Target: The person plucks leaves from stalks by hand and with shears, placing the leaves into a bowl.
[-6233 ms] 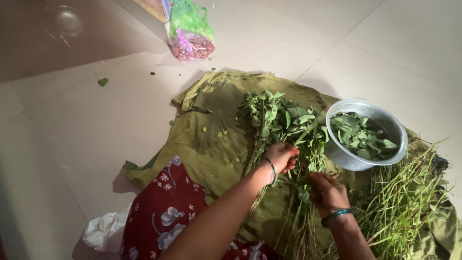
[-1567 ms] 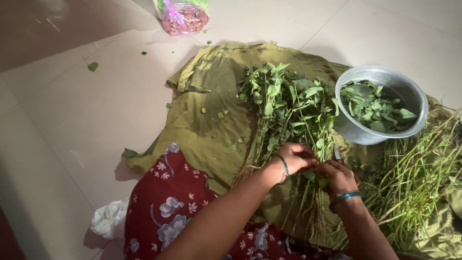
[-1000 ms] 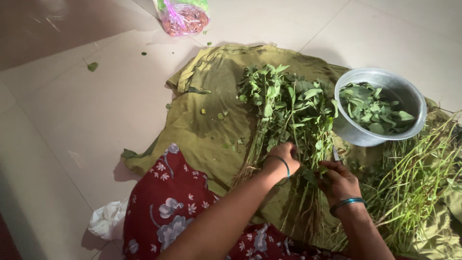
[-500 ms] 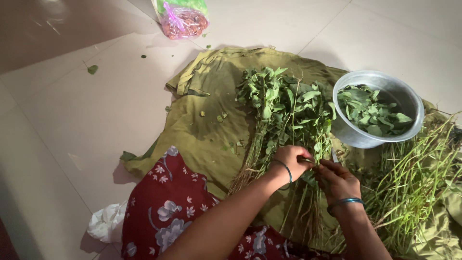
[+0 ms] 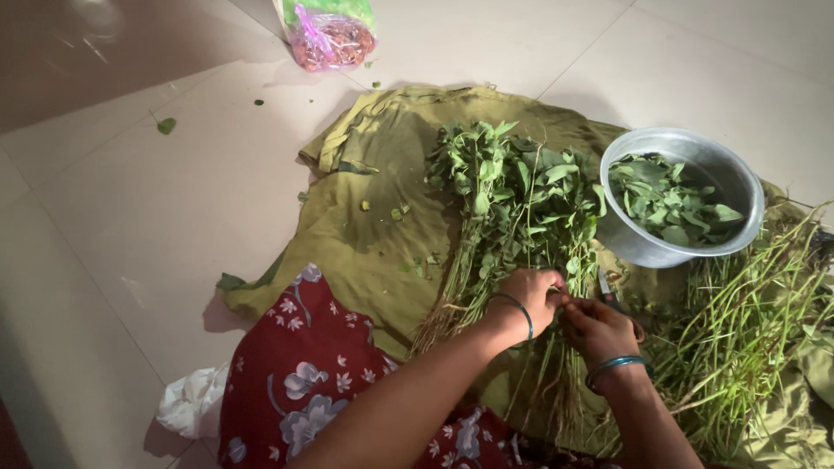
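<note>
My left hand [image 5: 532,295] and right hand [image 5: 597,328] meet, each grip pinched shut on stems of the leafy bunch [image 5: 521,208], which lies on the olive cloth [image 5: 382,234] beside the metal bowl [image 5: 686,252].

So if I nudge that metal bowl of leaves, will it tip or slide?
The metal bowl probably slides poorly, since it sits on rumpled green cloth. It is likely light, holding only loose picked leaves. Its wide rounded body suggests it rocks rather than tips.
</note>
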